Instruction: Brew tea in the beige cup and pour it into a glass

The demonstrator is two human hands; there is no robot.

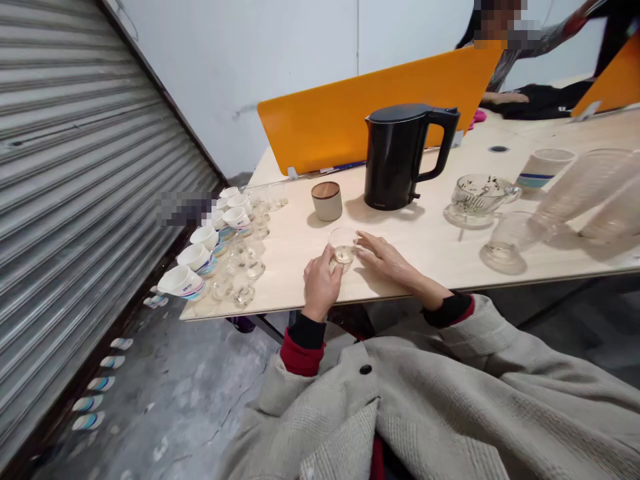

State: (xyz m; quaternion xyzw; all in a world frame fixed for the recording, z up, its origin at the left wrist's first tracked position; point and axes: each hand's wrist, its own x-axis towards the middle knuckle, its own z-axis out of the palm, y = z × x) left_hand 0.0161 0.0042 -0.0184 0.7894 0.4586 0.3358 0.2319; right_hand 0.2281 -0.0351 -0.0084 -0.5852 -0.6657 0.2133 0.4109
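Observation:
A clear plastic cup [343,239] stands on the pale tabletop, with a little liquid and some dark bits low inside it. My left hand [323,283] is wrapped around the cup's left side, thumb and fingers against its wall. On the other side, my right hand [384,257] has its fingers stretched out, with the fingertips at the cup's right rim; whether they press on it I cannot tell. Behind the cup stands a grey cup with a brown inside [327,203]. A black electric kettle [395,160] is farther back to the right.
Several white paper cups [183,283] and clear cups [243,293] crowd the table's left end. Rightward are a ribbed glass cup with leaves [477,200], a paper cup [545,167] and stacked clear cups [580,183]. An orange divider [320,127] runs behind. A person's arm [543,41] shows beyond.

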